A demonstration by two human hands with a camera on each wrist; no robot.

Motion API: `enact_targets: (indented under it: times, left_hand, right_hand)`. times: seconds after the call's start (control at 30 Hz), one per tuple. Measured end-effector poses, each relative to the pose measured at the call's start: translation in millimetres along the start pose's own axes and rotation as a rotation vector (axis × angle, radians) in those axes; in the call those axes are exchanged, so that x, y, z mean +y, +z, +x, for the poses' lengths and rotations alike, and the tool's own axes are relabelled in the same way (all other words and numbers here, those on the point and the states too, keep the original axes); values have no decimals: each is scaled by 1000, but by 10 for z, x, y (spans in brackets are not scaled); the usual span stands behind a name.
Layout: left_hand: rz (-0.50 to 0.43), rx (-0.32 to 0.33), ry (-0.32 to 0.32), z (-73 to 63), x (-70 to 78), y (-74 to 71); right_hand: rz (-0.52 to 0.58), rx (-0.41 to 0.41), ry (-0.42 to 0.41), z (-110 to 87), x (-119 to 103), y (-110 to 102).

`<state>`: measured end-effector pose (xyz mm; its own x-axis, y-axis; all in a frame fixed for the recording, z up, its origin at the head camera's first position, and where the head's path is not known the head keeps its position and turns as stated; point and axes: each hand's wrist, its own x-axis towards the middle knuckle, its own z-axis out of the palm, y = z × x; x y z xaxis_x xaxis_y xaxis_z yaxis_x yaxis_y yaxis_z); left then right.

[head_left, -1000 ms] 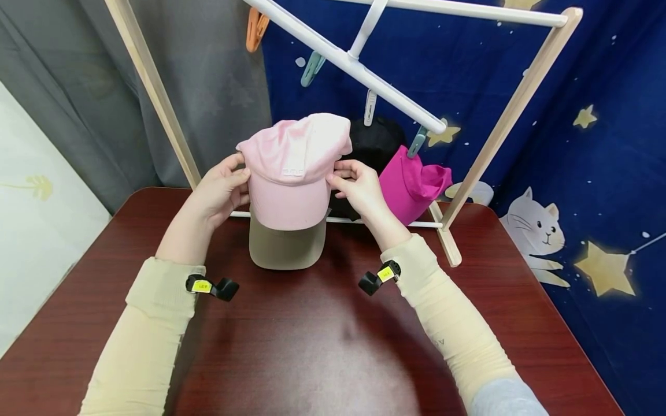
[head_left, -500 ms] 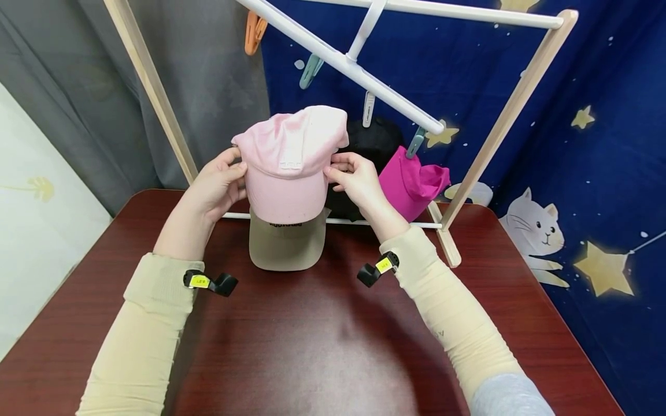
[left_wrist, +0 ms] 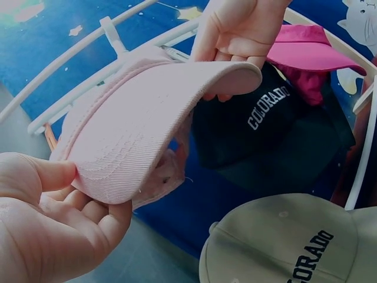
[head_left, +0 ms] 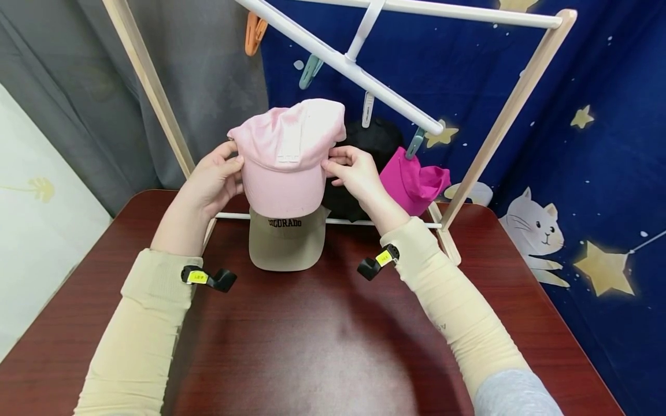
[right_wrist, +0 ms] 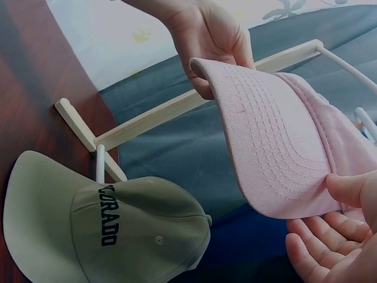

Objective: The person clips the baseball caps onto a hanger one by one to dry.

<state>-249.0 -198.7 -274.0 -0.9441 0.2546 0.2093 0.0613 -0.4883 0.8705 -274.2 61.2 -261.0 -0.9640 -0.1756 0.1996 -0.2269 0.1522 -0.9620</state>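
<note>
A pale pink cap (head_left: pixel 283 188) is held up in the air, its brim toward me and hanging downward. My left hand (head_left: pixel 210 182) pinches the brim's left side, thumb in front and fingers behind. On the opposite side, my right hand (head_left: pixel 359 176) pinches it the same way. Below and partly behind the pink cap, an olive-khaki cap (head_left: pixel 287 248) with dark COLORADO lettering stands on the table. In the left wrist view a black cap (left_wrist: pixel 265 124) with white COLORADO lettering hangs behind, beside a magenta cap (left_wrist: pixel 318 53).
A wooden-legged rack (head_left: pixel 489 138) stands on the dark red table (head_left: pixel 312 346). From it hangs a tilted white bar (head_left: pixel 359 69) bearing an orange clip (head_left: pixel 255 33), a teal clip (head_left: pixel 311 71), a white clip (head_left: pixel 367 110) and another teal clip (head_left: pixel 416 143) at the magenta cap.
Both hands have raised the pink cap a little and shifted it slightly left. The lettering on the khaki cap has come into view beneath it.
</note>
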Motion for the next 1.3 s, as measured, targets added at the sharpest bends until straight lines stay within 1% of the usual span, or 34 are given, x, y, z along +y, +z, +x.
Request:
enact_targets:
  times: [0.27,0.53,0.67,0.73,0.9,1.0,1.1,1.2,1.3]
  left_hand:
    - [-21,-10,13,0,17,-19]
    - [-30,12,4,-22,22,-43]
    - [-39,12,-1,-28,5,-67]
    - [-41,10,-3,-29,1,-73]
    - [-39,9,3,-24,0,-77]
    - [-37,10,6,-23,-1,-79]
    - [-36,12,5,-21,-8,-78]
    - [-34,13,3,-19,-15,-78]
    - [-32,15,2,-18,-15,-83]
  right_hand:
    - [-19,-1,4,39,-58,-11]
    - [-33,11,-4,53,-165,-49]
    - [-44,19,-16,62,-202,-65]
    - [-47,35,-19,72,-221,-78]
    - [-60,114,-74,101,-277,-104]
    - [-63,168,-144,111,-321,-107]
    - [-93,207,-214,128,-379,-100]
    - [-135,217,-257,166,-443,-90]
    - [-140,197,-247,211,-515,-73]
